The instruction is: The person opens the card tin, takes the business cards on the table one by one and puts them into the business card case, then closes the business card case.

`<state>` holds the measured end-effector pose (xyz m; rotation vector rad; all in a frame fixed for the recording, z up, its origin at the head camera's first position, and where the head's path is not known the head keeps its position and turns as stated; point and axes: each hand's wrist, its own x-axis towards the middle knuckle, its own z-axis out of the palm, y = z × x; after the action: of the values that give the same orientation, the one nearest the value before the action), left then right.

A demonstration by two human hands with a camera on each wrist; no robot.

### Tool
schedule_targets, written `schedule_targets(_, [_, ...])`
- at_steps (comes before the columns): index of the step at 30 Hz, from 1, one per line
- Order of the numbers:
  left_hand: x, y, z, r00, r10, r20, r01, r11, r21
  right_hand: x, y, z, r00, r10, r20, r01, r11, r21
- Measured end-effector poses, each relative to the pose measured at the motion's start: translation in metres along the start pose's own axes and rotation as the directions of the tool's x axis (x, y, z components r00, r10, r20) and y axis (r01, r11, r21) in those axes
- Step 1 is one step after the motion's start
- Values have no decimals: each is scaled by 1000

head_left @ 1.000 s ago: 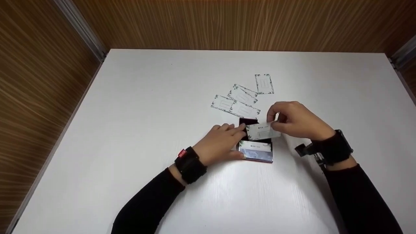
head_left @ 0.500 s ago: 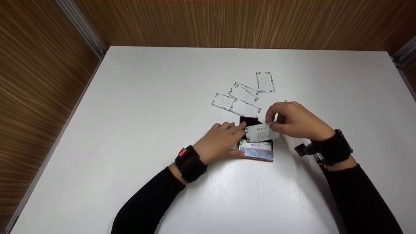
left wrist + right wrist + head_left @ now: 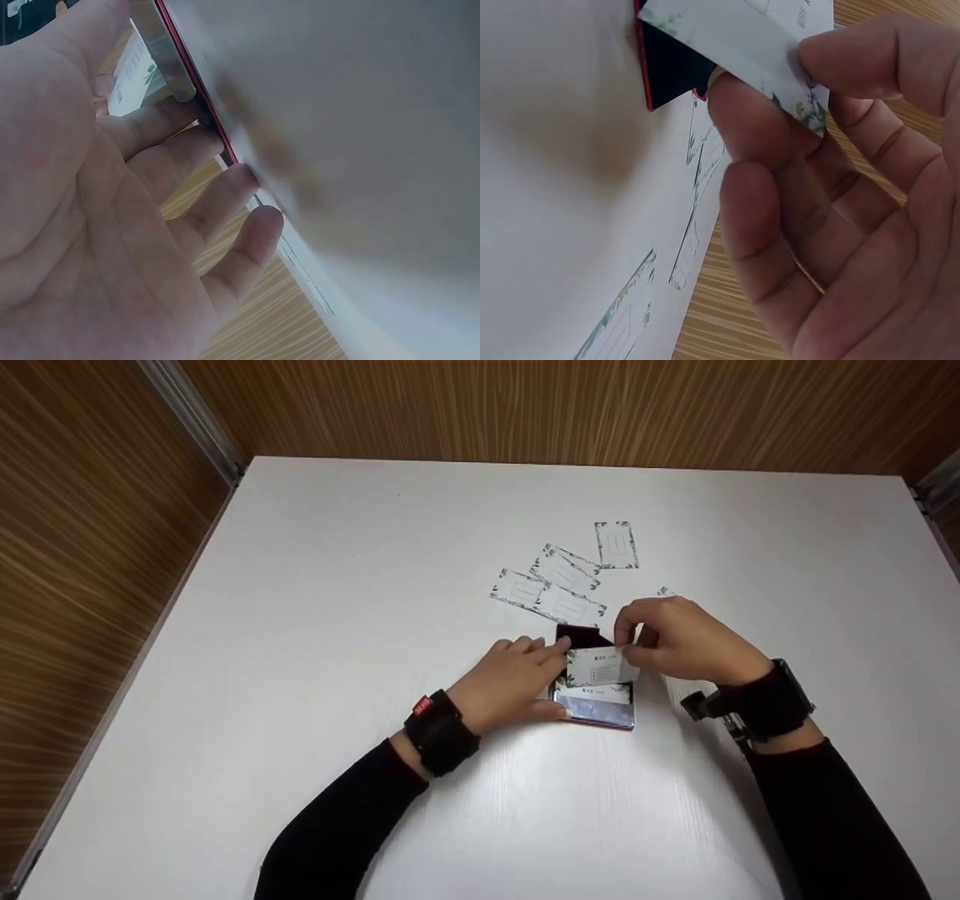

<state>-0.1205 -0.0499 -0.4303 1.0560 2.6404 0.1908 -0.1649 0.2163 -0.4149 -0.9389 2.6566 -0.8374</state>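
My right hand (image 3: 679, 637) pinches a white business card (image 3: 589, 668) with leafy corners between thumb and index finger, by its right end. The card is held over an open card case (image 3: 579, 636) with a dark inside and a red edge. Another printed card (image 3: 596, 691) sits in the case's near half, partly behind a clear pocket (image 3: 600, 710). My left hand (image 3: 517, 682) rests at the case's left side, fingers extended, with the thumb at its lower left corner. In the left wrist view, fingertips touch the red edge (image 3: 196, 71).
Several loose leaf-bordered cards lie beyond the case, including a left card (image 3: 517, 588) and an upright far card (image 3: 616, 544). The corner of one more card (image 3: 666, 592) shows behind my right hand. A wood-grain panel (image 3: 525, 409) borders the white table (image 3: 337, 547) at the back.
The held card has tilted and shifted slightly over the case, coming nearly level with it. Both hands keep almost the same places. The camera view has shifted slightly.
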Motion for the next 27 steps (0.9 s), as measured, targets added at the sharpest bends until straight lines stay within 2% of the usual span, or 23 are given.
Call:
schedule_targets(7, [0, 0, 0, 1000, -13, 6, 13, 1000, -12, 0, 1, 1, 1000, 7, 24, -8, 1000, 21])
schedule_targets(15, [2, -3, -3, 997, -9, -72, 5, 999, -49, 3, -2, 1, 999, -31, -19, 31, 999, -16])
schedule_targets(20, [2, -2, -1, 997, -7, -72, 4, 999, -52, 4, -3, 4, 998, -51, -27, 51, 998, -22])
schedule_targets(27, [3, -2, 3, 998, -15, -62, 12, 999, -48, 4, -1, 10, 999, -32, 16, 33, 999, -7])
